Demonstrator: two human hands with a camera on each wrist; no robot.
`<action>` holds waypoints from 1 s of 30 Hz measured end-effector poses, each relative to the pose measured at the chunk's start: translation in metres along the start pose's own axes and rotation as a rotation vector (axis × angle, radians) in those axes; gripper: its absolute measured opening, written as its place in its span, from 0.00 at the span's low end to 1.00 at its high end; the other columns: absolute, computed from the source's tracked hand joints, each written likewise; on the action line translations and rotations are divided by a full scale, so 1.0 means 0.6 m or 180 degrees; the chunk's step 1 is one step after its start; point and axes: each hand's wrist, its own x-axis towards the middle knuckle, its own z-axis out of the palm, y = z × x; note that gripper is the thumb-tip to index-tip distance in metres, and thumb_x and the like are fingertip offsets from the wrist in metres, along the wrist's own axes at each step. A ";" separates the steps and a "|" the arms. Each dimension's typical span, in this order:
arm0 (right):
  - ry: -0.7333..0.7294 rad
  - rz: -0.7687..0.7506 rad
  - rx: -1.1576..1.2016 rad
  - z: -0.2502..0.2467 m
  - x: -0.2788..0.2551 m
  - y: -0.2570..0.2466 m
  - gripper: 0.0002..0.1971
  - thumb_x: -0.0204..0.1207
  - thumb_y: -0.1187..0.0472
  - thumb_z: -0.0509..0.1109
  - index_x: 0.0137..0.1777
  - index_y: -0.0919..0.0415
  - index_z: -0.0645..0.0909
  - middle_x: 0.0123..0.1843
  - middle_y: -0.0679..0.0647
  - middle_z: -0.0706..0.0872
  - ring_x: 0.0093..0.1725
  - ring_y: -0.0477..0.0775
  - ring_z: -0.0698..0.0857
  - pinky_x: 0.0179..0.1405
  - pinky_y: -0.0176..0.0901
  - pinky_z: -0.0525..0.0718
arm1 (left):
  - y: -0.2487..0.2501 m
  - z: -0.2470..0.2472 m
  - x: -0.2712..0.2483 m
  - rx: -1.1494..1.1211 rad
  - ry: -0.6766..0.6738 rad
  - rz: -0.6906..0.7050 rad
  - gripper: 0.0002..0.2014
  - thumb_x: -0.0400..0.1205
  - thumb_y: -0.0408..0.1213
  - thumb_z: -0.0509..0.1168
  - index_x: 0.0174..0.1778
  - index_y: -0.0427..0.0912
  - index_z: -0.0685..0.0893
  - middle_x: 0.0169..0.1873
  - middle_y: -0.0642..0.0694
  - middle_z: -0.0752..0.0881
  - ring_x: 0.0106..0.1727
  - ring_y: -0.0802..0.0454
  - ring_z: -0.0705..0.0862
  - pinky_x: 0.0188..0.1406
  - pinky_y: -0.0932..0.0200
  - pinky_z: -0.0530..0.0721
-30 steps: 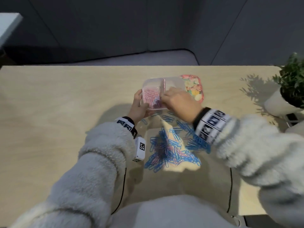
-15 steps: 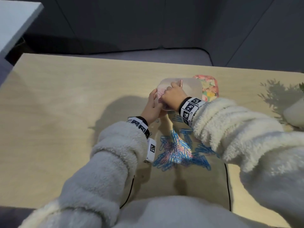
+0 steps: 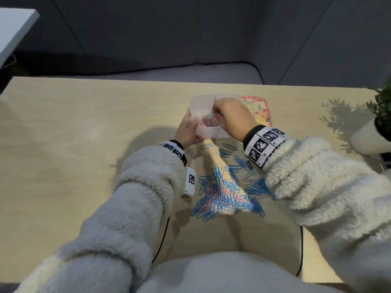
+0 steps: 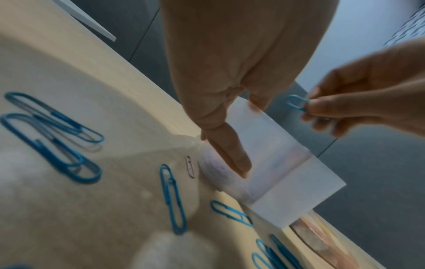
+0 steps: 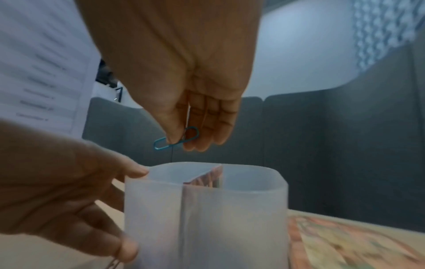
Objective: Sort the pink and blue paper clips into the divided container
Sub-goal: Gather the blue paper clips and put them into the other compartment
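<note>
A translucent divided container (image 3: 203, 100) stands at the middle of the table. Its left compartment holds pink paper clips (image 3: 206, 123). My left hand (image 3: 189, 127) grips the container's left wall, thumb on the near side (image 4: 232, 156). My right hand (image 5: 181, 143) hovers just above the container (image 5: 207, 209), thumb and forefinger pinching one blue paper clip (image 5: 164, 143). The same blue paper clip (image 4: 295, 104) shows in the left wrist view. A mixed pile of blue and pink clips (image 3: 224, 193) lies between my forearms, with loose blue clips (image 3: 228, 148) nearer the container.
A floral patterned lid (image 3: 261, 112) lies flat against the container's right side. A potted plant (image 3: 378, 123) stands at the table's right edge. The far table edge (image 3: 148, 78) borders a grey seat. A white surface (image 3: 14, 28) sits at the upper left.
My right hand dipped over the pink compartment and now hovers higher above the container with a blue clip pinched. The left hand keeps its hold on the container.
</note>
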 end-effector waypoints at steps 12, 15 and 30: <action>-0.0555 0.1565 0.0398 0.056 -0.210 0.153 0.09 0.74 0.69 0.66 0.48 0.60 0.86 0.53 0.61 0.87 0.58 0.66 0.79 0.55 0.52 0.78 | -0.028 -0.023 -0.043 0.1591 0.0874 0.0566 0.20 0.83 0.41 0.59 0.69 0.36 0.69 0.64 0.35 0.73 0.56 0.41 0.77 0.61 0.49 0.78; -0.0198 0.1368 0.0232 0.062 -0.233 0.144 0.08 0.73 0.69 0.66 0.46 0.58 0.86 0.50 0.59 0.84 0.54 0.64 0.76 0.50 0.55 0.79 | -0.054 -0.009 -0.098 0.2508 0.0238 0.1094 0.09 0.79 0.29 0.62 0.53 0.39 0.82 0.51 0.38 0.80 0.47 0.42 0.78 0.54 0.51 0.76; -0.0970 0.0583 0.0132 0.100 -0.264 0.101 0.07 0.77 0.60 0.65 0.52 0.57 0.82 0.53 0.54 0.84 0.58 0.58 0.77 0.49 0.47 0.75 | -0.079 0.034 -0.136 0.4380 -0.0987 0.1135 0.10 0.76 0.41 0.64 0.52 0.48 0.84 0.53 0.44 0.82 0.58 0.41 0.77 0.57 0.49 0.76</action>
